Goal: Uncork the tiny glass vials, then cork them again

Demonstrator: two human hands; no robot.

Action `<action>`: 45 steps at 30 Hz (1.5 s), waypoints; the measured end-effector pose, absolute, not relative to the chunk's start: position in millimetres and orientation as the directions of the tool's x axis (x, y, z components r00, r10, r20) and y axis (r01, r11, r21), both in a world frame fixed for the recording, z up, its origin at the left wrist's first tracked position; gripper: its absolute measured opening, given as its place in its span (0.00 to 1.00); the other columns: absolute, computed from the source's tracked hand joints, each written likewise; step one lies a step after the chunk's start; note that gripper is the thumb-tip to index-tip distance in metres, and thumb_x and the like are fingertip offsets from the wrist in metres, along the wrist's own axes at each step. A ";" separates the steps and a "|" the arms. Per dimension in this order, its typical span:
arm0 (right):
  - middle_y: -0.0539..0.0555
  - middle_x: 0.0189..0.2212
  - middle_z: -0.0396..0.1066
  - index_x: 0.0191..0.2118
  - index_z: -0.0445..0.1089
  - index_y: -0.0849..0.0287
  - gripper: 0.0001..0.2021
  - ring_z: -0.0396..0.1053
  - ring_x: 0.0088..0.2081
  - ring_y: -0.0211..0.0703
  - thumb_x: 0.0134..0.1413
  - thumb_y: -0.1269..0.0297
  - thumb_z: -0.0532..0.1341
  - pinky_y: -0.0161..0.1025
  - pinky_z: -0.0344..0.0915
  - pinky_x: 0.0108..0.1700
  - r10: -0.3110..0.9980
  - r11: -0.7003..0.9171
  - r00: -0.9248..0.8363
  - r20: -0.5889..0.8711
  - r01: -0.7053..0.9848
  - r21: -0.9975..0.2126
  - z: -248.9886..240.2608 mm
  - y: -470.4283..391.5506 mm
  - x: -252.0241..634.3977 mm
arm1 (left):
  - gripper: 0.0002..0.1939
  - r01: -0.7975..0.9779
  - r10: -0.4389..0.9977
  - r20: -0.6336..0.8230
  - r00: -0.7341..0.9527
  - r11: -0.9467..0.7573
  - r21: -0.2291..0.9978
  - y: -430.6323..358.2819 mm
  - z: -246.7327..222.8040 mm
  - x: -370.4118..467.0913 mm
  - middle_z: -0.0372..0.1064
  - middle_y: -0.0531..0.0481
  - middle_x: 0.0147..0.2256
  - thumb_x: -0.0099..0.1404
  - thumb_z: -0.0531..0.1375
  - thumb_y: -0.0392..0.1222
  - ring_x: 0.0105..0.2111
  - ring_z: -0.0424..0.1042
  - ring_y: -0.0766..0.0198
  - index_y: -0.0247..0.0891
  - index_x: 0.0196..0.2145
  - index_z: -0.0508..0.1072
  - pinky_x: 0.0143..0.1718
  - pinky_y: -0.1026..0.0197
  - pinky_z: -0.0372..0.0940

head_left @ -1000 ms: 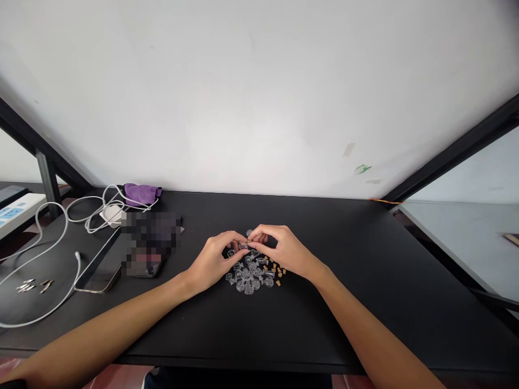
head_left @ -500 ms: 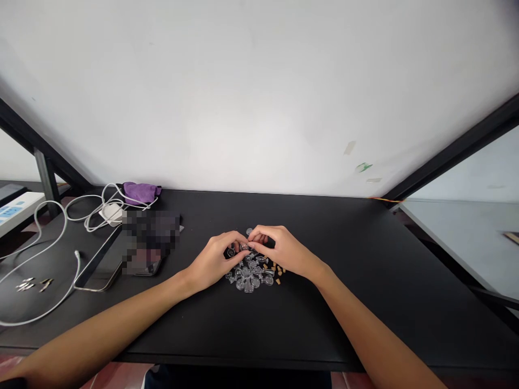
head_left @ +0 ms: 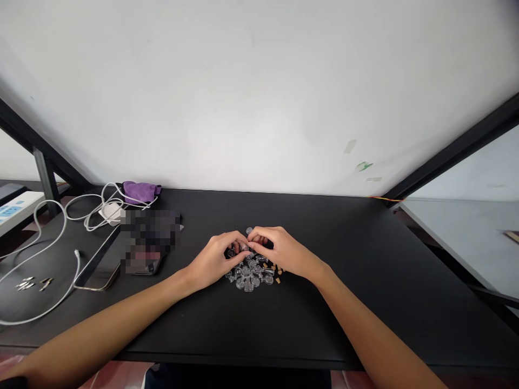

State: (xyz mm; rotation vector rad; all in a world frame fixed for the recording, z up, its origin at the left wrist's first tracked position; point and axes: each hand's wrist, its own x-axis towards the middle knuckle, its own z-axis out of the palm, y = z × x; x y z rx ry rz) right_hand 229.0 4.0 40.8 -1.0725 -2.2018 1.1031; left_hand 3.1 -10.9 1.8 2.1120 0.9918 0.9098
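Several small clear bottles (head_left: pixel 248 273) lie in a loose pile on the black table (head_left: pixel 227 324). Beside them on the right are several tiny tan corks (head_left: pixel 278 280). My left hand (head_left: pixel 214 259) is over the pile's left side, thumb and fingers closed round a clear bottle. My right hand (head_left: pixel 284 251) meets it from the right, its thumb and fingertips pinched at the bottle's end. What sits between the right fingertips is too small to make out. Just behind the hands lies one more clear piece (head_left: pixel 249 230).
To the left are a phone (head_left: pixel 97 265), a blurred-out dark item (head_left: pixel 150 237), a purple cloth (head_left: pixel 141 192) and a looping white cable (head_left: pixel 65 227). Small metal pieces (head_left: pixel 25 283) lie at the far left. A white wall (head_left: pixel 259 108) stands behind the table.
Both hands stay almost in place, with only slight finger movement at the held bottle. The pile looks the same.
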 end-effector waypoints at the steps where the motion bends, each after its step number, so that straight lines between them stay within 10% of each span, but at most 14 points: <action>1: 0.49 0.33 0.74 0.40 0.74 0.53 0.08 0.69 0.34 0.42 0.70 0.59 0.59 0.38 0.64 0.38 0.802 0.379 -0.595 0.049 0.445 -0.811 40.9 3.8 228.9 | 0.05 0.384 0.818 0.315 0.482 -0.520 0.763 -10.9 1.8 3.1 0.72 0.54 0.34 0.72 0.63 0.42 0.34 0.70 0.65 0.41 0.44 0.75 0.39 0.63 0.66; 45: 0.49 0.32 0.64 0.38 0.69 0.55 0.07 0.61 0.31 0.38 0.70 0.63 0.57 0.37 0.58 0.32 0.727 0.436 -0.683 -0.075 0.543 -0.718 43.9 1.2 234.6 | 0.04 0.449 0.741 0.202 0.641 -0.574 0.685 -13.9 7.8 2.6 0.70 0.52 0.36 0.74 0.61 0.42 0.37 0.70 0.62 0.40 0.43 0.72 0.41 0.60 0.63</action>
